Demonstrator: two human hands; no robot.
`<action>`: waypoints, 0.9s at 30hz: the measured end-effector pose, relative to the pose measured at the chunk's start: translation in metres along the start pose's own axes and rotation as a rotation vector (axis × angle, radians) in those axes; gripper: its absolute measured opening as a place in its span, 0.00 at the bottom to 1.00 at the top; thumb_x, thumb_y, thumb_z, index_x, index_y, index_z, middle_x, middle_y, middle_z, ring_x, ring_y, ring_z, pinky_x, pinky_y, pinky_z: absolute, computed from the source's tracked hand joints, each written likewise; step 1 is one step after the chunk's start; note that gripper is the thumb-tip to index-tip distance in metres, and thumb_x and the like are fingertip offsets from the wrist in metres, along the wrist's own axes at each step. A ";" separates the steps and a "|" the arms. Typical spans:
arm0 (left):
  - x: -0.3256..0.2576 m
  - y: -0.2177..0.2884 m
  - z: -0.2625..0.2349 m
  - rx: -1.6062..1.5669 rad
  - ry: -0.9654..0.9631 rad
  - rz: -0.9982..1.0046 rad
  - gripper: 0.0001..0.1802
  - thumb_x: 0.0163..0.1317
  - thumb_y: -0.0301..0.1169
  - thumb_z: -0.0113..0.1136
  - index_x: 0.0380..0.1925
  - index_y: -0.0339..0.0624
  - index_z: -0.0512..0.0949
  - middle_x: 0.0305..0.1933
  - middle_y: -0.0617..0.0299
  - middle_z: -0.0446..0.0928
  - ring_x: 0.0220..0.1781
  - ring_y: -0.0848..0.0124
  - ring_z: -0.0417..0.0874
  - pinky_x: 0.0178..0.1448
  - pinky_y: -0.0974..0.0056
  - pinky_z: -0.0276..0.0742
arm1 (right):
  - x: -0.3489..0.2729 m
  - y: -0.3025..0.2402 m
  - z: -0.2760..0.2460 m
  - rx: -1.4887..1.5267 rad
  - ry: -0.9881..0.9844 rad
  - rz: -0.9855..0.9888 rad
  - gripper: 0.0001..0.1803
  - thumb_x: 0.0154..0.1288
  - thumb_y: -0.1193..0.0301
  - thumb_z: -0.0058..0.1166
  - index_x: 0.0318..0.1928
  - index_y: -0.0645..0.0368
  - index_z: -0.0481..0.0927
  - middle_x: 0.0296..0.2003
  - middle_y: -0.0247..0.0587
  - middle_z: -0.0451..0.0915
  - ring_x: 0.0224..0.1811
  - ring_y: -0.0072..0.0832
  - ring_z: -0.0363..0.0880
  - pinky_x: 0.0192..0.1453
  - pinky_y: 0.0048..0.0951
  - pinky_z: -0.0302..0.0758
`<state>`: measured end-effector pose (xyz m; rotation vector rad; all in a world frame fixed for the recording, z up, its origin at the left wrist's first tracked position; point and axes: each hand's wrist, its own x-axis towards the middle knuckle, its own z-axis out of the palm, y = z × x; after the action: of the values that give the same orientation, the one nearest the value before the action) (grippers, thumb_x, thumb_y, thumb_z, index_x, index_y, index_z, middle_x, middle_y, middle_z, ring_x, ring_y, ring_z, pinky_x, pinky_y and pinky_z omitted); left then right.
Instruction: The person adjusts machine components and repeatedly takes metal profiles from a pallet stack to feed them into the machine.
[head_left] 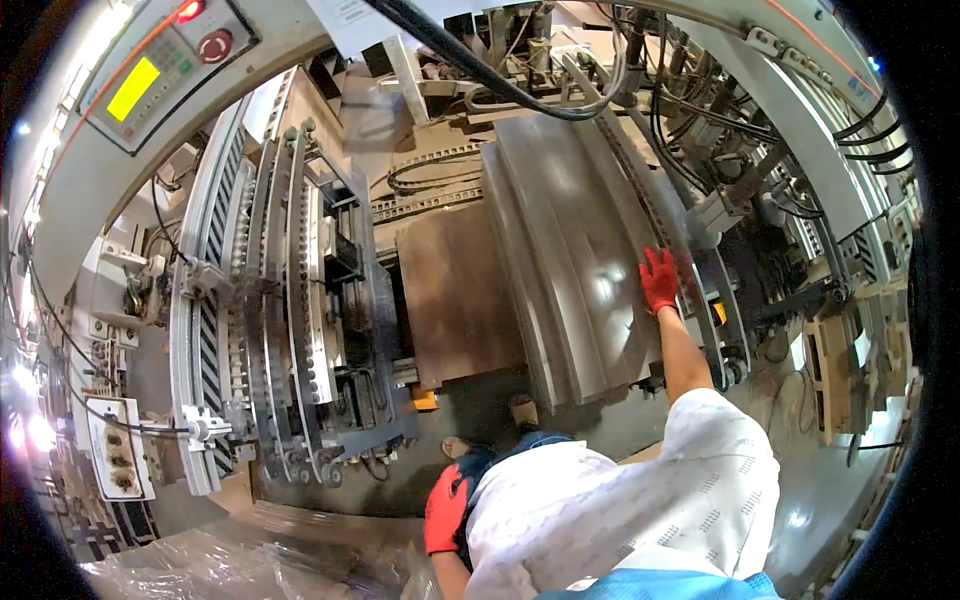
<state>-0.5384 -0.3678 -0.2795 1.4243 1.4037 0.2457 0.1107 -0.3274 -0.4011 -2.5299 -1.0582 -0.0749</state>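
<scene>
My right hand [658,281], in a red glove, reaches out with its fingers spread. It rests at the right edge of several long, glossy grey-brown panels [570,260], close to a machine rail. The panels lie side by side in overlapping steps, and light glares off them. Nothing shows in that hand's grip. Down by my dark trousers is my left hand [445,510], also gloved in red. Its fingers lie loosely against my thigh, partly out of sight, and I see nothing held. Left of the glossy panels lies a flat, duller brown board [460,290].
Roller-lined machine rails [300,300] run along the left. A control panel [165,75] with a lit yellow screen and red button sits upper left. Black cables [500,80] hang across the top. Clear plastic film [260,560] lies lower left, and a wooden pallet [832,375] stands right.
</scene>
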 end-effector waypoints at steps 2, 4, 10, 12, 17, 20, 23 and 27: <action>-0.002 0.005 -0.003 0.011 -0.005 0.020 0.26 0.66 0.36 0.61 0.62 0.41 0.73 0.55 0.49 0.81 0.56 0.58 0.82 0.58 0.59 0.76 | 0.002 0.001 0.001 -0.067 0.068 -0.012 0.29 0.63 0.58 0.58 0.66 0.41 0.73 0.67 0.55 0.67 0.70 0.50 0.64 0.71 0.48 0.64; -0.004 0.010 -0.011 0.067 -0.009 0.052 0.26 0.66 0.38 0.61 0.62 0.41 0.73 0.56 0.49 0.81 0.57 0.58 0.82 0.60 0.58 0.76 | 0.015 -0.010 -0.002 -0.260 -0.018 0.032 0.27 0.61 0.54 0.58 0.60 0.49 0.78 0.61 0.49 0.75 0.67 0.47 0.67 0.69 0.48 0.66; -0.038 0.004 -0.061 0.132 0.394 0.066 0.28 0.68 0.44 0.57 0.63 0.41 0.72 0.63 0.47 0.75 0.63 0.50 0.77 0.65 0.54 0.74 | -0.029 -0.127 0.006 -0.021 0.347 -0.420 0.22 0.67 0.64 0.52 0.60 0.57 0.77 0.56 0.49 0.77 0.62 0.44 0.72 0.66 0.43 0.70; -0.061 -0.003 -0.090 0.189 0.789 0.103 0.25 0.66 0.40 0.59 0.59 0.38 0.73 0.54 0.49 0.80 0.56 0.51 0.81 0.59 0.52 0.76 | -0.055 -0.174 0.025 0.174 0.329 -0.563 0.22 0.67 0.66 0.52 0.60 0.58 0.77 0.57 0.50 0.77 0.63 0.44 0.72 0.66 0.43 0.70; -0.187 -0.012 -0.181 0.090 1.808 -0.047 0.18 0.63 0.31 0.63 0.52 0.39 0.77 0.49 0.53 0.80 0.50 0.58 0.81 0.55 0.57 0.76 | -0.148 -0.280 0.046 0.542 0.016 -0.834 0.21 0.69 0.69 0.53 0.61 0.61 0.75 0.61 0.51 0.73 0.64 0.46 0.71 0.67 0.45 0.69; -0.303 -0.009 -0.243 0.171 2.483 0.081 0.13 0.61 0.30 0.66 0.34 0.38 0.70 0.35 0.59 0.71 0.39 0.66 0.72 0.48 0.61 0.70 | -0.200 -0.365 0.044 0.686 -0.165 -0.941 0.21 0.69 0.71 0.54 0.61 0.63 0.74 0.63 0.52 0.71 0.64 0.47 0.70 0.68 0.45 0.68; -0.385 -0.001 -0.293 0.619 2.792 -0.043 0.22 0.60 0.37 0.68 0.50 0.38 0.74 0.54 0.51 0.76 0.57 0.55 0.71 0.61 0.53 0.67 | -0.239 -0.434 0.024 0.934 -0.341 -1.037 0.22 0.65 0.80 0.51 0.60 0.62 0.75 0.62 0.53 0.71 0.65 0.48 0.69 0.68 0.45 0.67; -0.443 0.001 -0.343 0.571 2.766 -0.464 0.28 0.60 0.42 0.68 0.55 0.40 0.74 0.62 0.50 0.74 0.63 0.50 0.67 0.65 0.49 0.64 | -0.264 -0.500 -0.003 1.096 -0.382 -1.229 0.21 0.65 0.80 0.52 0.60 0.62 0.75 0.61 0.51 0.72 0.64 0.48 0.69 0.68 0.44 0.67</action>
<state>-0.9220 -0.5512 0.0849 -0.0235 3.8736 2.0983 -0.4240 -0.1889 -0.2818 -0.7355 -1.9152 0.5118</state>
